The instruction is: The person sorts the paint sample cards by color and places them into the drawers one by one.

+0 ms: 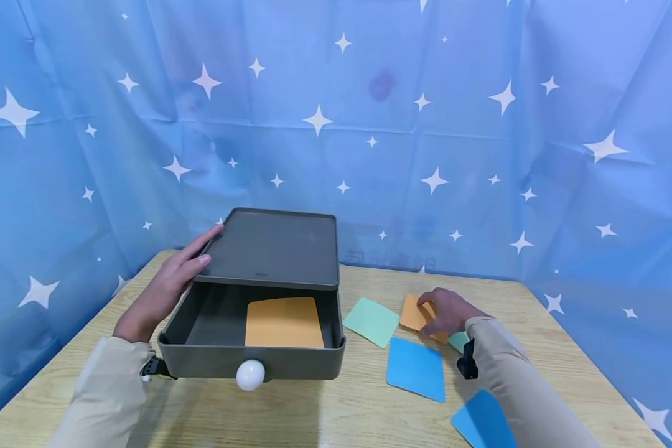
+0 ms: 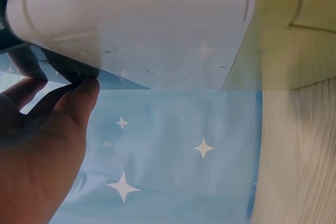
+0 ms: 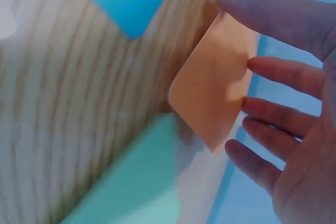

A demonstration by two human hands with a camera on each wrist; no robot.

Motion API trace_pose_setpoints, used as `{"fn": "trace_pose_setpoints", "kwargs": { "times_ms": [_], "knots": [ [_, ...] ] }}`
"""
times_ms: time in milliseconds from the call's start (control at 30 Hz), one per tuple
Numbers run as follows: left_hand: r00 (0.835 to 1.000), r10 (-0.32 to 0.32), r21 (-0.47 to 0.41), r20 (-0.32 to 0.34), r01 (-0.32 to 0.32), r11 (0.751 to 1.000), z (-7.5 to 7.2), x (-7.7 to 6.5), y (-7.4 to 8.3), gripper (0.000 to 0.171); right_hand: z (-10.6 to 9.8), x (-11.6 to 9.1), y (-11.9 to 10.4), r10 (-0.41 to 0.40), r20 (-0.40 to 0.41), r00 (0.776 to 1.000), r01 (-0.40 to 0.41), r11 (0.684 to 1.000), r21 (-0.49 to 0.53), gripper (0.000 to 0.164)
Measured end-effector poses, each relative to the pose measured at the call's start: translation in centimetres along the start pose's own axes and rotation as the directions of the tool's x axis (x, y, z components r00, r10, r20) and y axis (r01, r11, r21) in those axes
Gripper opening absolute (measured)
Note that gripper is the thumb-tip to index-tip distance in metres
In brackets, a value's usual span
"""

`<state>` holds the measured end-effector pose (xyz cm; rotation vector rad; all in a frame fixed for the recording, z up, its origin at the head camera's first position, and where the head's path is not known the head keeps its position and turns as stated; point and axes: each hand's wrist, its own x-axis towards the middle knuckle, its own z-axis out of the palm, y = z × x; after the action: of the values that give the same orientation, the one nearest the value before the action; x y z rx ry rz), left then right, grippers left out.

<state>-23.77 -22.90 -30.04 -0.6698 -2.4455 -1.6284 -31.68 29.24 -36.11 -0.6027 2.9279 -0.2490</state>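
Observation:
A dark grey drawer box (image 1: 269,249) stands at the left of the table, its drawer (image 1: 207,361) pulled out toward me. Inside lies an orange card (image 1: 284,322); a white round knob (image 1: 250,375) sits on the front. My left hand (image 1: 165,289) rests against the box's upper left edge, fingers extended. At the right, my right hand (image 1: 448,310) holds an orange card (image 3: 212,77) by its edges, thumb on one side and fingertips on the other. Thickness at that card's edge shows in the head view, but I cannot tell how many are stacked.
Between box and right hand lies a light green card (image 1: 371,322). A blue card (image 1: 416,369) is nearer me, another blue card (image 1: 484,420) is partly under the right sleeve. A second green card (image 1: 459,340) peeks out by the right wrist. A starry blue curtain (image 1: 369,124) hangs behind.

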Motion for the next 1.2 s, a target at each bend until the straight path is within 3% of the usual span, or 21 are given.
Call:
{"fn": "trace_pose_setpoints", "kwargs": {
  "times_ms": [533,1200],
  "knots": [
    [1.000,0.006,0.018,-0.009,-0.006,1.000,-0.2,0.0,-0.3,0.056,-2.6,0.3,-3.2,-0.046,-0.078,0.996,0.044,0.999,-0.023,0.059],
    [1.000,0.013,0.005,-0.004,-0.013,1.000,-0.1,0.0,-0.5,0.056,-5.0,-1.3,-6.3,-0.112,-0.155,0.982,0.101,0.992,-0.074,0.060]
  ]
}}
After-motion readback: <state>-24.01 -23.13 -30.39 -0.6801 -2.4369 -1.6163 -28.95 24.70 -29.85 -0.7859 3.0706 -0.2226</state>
